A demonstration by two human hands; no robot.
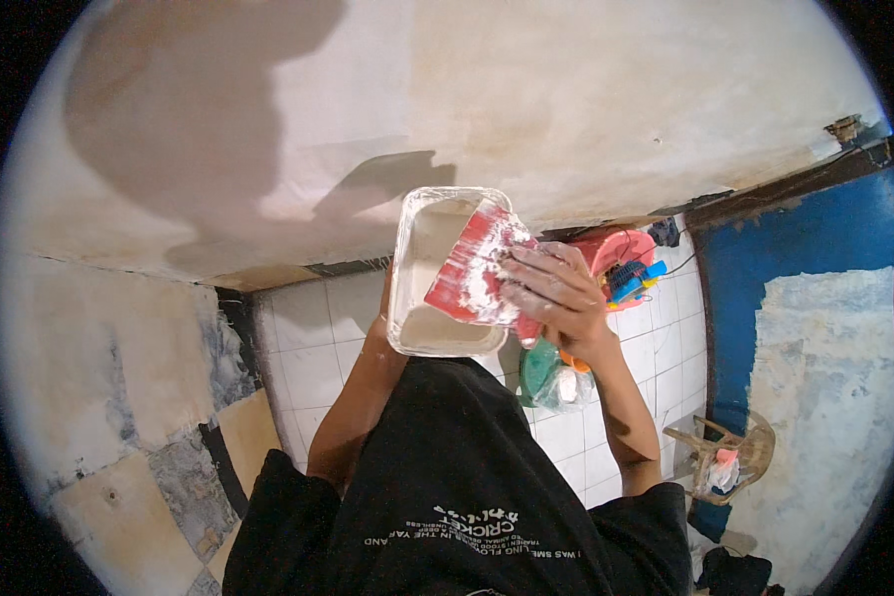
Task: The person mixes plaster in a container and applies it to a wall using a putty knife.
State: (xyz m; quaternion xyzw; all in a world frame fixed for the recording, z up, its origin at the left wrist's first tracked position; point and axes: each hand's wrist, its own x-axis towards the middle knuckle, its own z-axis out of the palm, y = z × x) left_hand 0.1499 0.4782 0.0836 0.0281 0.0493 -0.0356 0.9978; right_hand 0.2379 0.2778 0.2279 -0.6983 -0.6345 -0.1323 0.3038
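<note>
My right hand, smeared with white, is closed around a red putty spreader. White paste streaks the spreader's wide blade, which lies tilted over the right part of a rectangular white tub. Inside the tub is off-white putty, with more crusted along the rim. My left hand supports the tub from its left side and underneath; its fingers are hidden behind the tub.
A patchy plastered wall rises just ahead. Right of my hand, a pink basin holds tools. A green container and a plastic bag sit on the white tiled floor. A chair stands at lower right, near a blue wall.
</note>
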